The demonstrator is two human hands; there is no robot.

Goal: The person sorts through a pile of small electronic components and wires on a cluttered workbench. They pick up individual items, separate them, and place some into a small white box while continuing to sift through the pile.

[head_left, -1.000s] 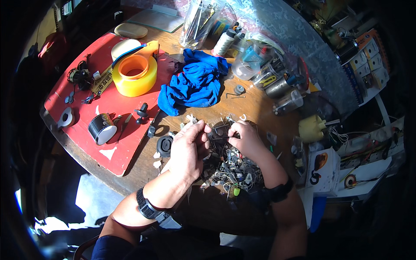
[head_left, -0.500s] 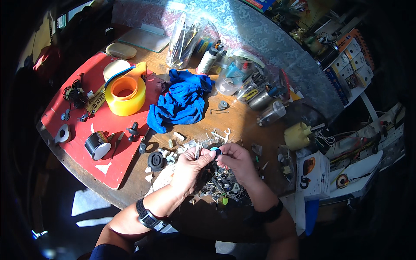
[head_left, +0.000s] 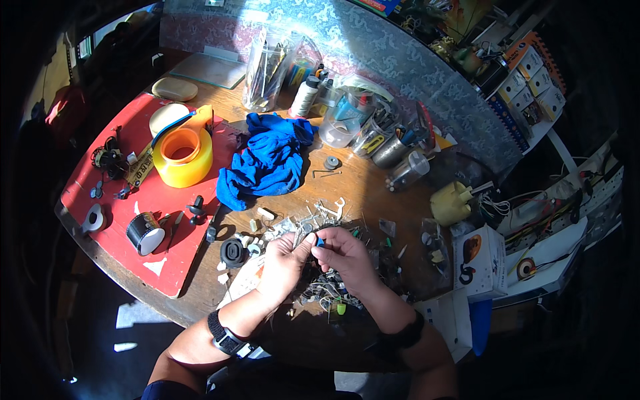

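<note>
Over a heap of small parts and wires (head_left: 327, 293), my two hands meet with their fingertips close together. Between them shows a small blue piece (head_left: 321, 243), mostly covered by fingers, so its kind is unclear. My right hand (head_left: 345, 261) pinches it between thumb and fingers. My left hand (head_left: 283, 263) is closed right beside it, thumb against the fingers; whether it also grips the blue piece is hidden. Just left of the hands lies a black ring-shaped part (head_left: 233, 253).
A blue cloth (head_left: 267, 160) lies beyond the hands. On the red board (head_left: 167, 267) at left stand a yellow-orange tub (head_left: 183, 163) and a black-and-white cylinder (head_left: 145, 235). Tool cups (head_left: 390, 152) line the back. A white box (head_left: 481, 263) stands right.
The blue piece has turned and is more covered by my fingers. Both hands sit slightly lower and further left in view, as the whole scene has shifted left.
</note>
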